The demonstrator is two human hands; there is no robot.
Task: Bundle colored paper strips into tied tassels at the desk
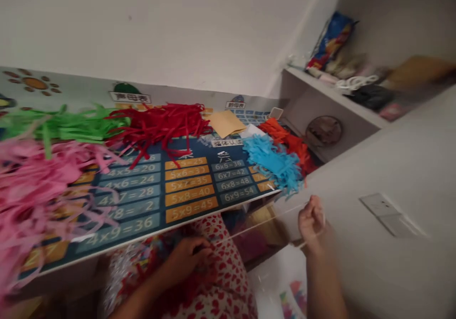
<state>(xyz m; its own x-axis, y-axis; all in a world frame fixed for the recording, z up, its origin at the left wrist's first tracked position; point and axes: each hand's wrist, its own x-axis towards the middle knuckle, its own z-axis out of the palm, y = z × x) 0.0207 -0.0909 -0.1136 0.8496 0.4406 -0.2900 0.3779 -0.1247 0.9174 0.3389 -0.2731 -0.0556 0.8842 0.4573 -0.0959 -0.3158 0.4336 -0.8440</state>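
Note:
A thin white string (261, 222) runs taut between my two hands, just in front of the table edge. My right hand (311, 221) is closed in a fist around one end, raised at the right, and a loose bit of string hangs by it. Lower down, over my lap, my left hand (195, 254) is closed with its fingers pinched at the string's other end. Red and multicoloured fringed strips (140, 269) lie on my lap under the left arm, partly hidden by it. Blue fringed paper (273, 162) lies on the table corner nearest my right hand.
The table (190, 186) has a printed times-table cover. On it lie pink (46, 171), green (71, 125), red (162, 124) and orange fringed bundles (288, 140), plus a tan paper (225, 123). A cluttered shelf (342, 98) and a wall socket (383, 206) are at the right.

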